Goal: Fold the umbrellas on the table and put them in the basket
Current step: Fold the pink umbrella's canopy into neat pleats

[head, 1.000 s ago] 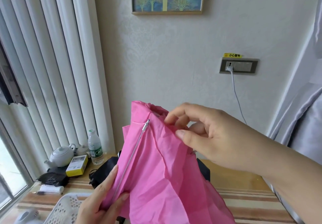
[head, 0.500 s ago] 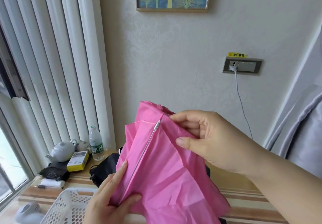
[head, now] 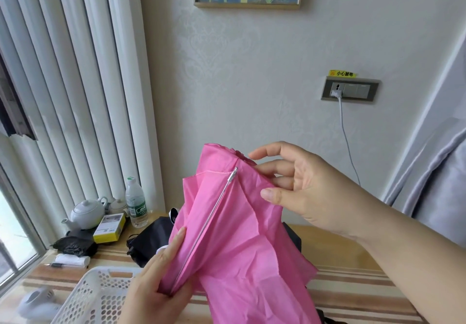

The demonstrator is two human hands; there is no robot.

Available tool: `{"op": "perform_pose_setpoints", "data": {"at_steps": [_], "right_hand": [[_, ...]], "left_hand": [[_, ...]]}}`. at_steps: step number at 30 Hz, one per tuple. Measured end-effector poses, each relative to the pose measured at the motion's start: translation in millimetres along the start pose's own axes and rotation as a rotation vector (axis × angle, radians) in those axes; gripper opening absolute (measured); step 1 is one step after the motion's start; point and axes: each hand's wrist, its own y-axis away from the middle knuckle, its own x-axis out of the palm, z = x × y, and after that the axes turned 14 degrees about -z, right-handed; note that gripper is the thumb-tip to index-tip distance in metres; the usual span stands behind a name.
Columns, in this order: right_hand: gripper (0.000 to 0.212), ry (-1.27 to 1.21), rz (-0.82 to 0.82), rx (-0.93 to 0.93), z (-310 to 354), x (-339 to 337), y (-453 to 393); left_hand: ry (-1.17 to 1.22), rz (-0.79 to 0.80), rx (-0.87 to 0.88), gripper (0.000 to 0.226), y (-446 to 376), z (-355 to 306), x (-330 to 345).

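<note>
1. One view only, from the head: a pink umbrella point(head: 239, 243) is held up over the table point(head: 348, 260), unfolded cloth hanging loose, one silver rib point(head: 214, 212) lying bare along it.
2. The lower bunch of cloth and rib is gripped by the left hand point(head: 156, 288), fingers curled round it.
3. The top edge is being worked by the right hand point(head: 297, 182): fingers loosely spread, thumb and fingertips touching the cloth; a firm pinch cannot be made out.
4. The basket point(head: 93, 296) is seen at lower left, just beside the left hand; what shows of it holds no umbrella.
5. A black umbrella point(head: 151, 238), it seems, is left lying on the table behind the pink one.
6. Progress is judged early: pleats not yet gathered, nothing wrapped, nothing basketed.
</note>
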Motion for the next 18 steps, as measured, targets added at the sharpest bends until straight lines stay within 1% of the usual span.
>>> {"op": "perform_pose_setpoints", "data": {"at_steps": [2, 4, 5, 7, 10, 12, 14, 15, 18], "right_hand": [[0.035, 0.091, -0.098, -0.046, 0, 0, 0], [0.028, 0.2, -0.205, -0.092, -1, 0, 2], [0.027, 0.255, -0.233, -0.108, -1, -1, 4], [0.025, 0.316, -0.24, -0.128, -1, -1, 6], [0.022, 0.293, -0.197, -0.165, -3, -3, 7], [0.021, 0.239, -0.178, -0.188, -3, -3, 7], [0.018, 0.204, -0.195, -0.189, -4, -4, 5], [0.017, 0.2, -0.206, -0.182, -5, -4, 5], [0.013, 0.221, -0.199, -0.124, -7, -4, 2]], "left_hand": [[-0.02, 0.018, 0.011, 0.079, 1, 1, 1], [-0.041, 0.036, 0.013, 0.082, 3, 2, 2], [-0.05, 0.044, 0.012, 0.082, 4, 3, 2], [-0.05, 0.045, 0.004, 0.082, 4, 3, 4], [-0.036, 0.016, 0.013, 0.098, 4, 3, 7], [-0.02, -0.007, -0.029, 0.111, 6, 5, 10], [-0.011, -0.004, -0.058, 0.115, 5, 8, 11], [-0.022, 0.025, -0.027, 0.111, 3, 7, 10], [-0.043, 0.07, 0.038, 0.077, -4, -11, 4]]}}
